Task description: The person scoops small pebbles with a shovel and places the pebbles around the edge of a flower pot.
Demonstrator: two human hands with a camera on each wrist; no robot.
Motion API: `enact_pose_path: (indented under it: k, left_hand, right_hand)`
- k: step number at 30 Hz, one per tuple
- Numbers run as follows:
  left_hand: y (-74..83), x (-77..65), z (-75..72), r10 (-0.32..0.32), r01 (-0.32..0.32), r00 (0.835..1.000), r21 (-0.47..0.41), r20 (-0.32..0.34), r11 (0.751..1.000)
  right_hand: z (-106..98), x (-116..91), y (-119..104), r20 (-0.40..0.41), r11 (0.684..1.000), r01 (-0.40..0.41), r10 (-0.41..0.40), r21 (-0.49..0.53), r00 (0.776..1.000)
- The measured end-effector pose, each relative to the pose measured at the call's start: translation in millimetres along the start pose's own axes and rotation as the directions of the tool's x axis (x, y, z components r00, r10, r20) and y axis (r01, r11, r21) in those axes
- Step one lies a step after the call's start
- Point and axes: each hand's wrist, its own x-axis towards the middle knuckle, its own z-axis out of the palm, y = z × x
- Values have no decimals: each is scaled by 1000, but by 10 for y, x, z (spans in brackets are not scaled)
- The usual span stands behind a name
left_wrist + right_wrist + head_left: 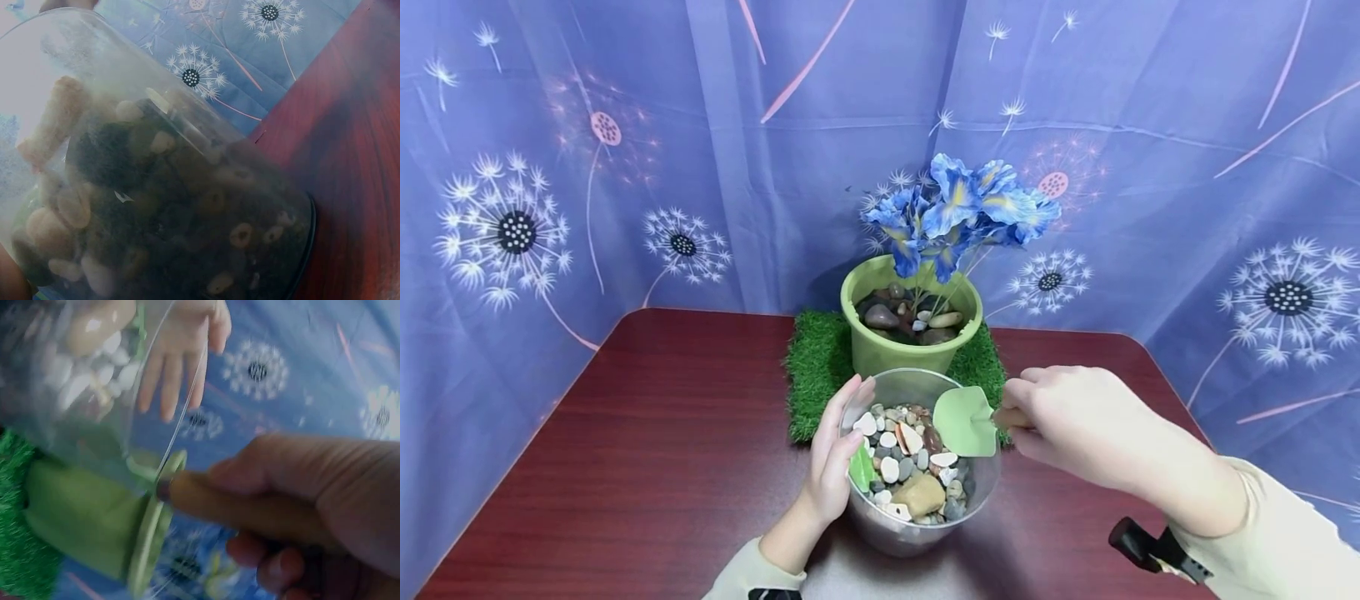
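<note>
A clear bucket of mixed pebbles stands near the table's front. Against its left wall rests my left hand, fingers extended along the outside; the right wrist view shows those fingers straight through the clear wall. My right hand grips the wooden handle of a small garden trowel, whose light green blade lies over the bucket's right rim. Among the pebbles are a large tan stone and a bright green piece. Through the cloudy wall, the left wrist view shows stones.
Behind the bucket, a green flowerpot with dark stones and blue artificial irises stands on an artificial grass mat. The dark red table meets a blue dandelion-print curtain at the back.
</note>
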Motion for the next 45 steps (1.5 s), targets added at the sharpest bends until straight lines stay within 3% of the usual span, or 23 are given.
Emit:
enact_pose_path:
  k: [4,10,15,17,21,22,24,28,33,37,42,45]
  left_hand:
    - [10,-9,4,-23,23,1000,-4,-5,1000]
    - [24,-14,17,-43,43,999,-3,-4,999]
    - [8,2,17,-36,36,999,4,-17,999]
    - [1,11,3,-22,22,1000,12,-17,1000]
    - [-2,6,-3,-15,15,1000,1,-14,1000]
    - [-3,1,-1,-11,11,1000,-9,-9,1000]
    - [-2,-11,6,-22,22,1000,-35,1,999]
    - [2,-13,6,-15,16,1000,-61,14,998]
    - [19,22,-17,11,-12,1000,-36,-10,999]
    - [28,53,-22,-4,3,1000,-23,-19,1000]
    - [21,37,1,-26,25,1000,-41,-13,999]
    - [23,6,19,-31,31,1000,-45,0,998]
  right_hand:
    - [54,-36,99,114,989,-64,49,136,992]
    - [158,-25,112,62,983,-32,21,183,998]
    - [168,11,147,110,968,-101,77,231,991]
    - [192,38,182,150,949,-137,97,284,984]
    - [363,35,205,246,854,-211,101,476,964]
    - [414,20,184,249,843,-211,95,494,964]
    - [504,-12,116,209,860,-172,78,481,975]
    - [555,-53,-53,-5,961,-44,47,272,999]
    - [566,4,-228,-208,992,82,-61,92,976]
    - [565,82,-283,-213,991,125,-114,39,970]
    - [582,38,-207,-125,975,86,-61,206,990]
    - [615,-50,-199,-144,956,65,-24,287,989]
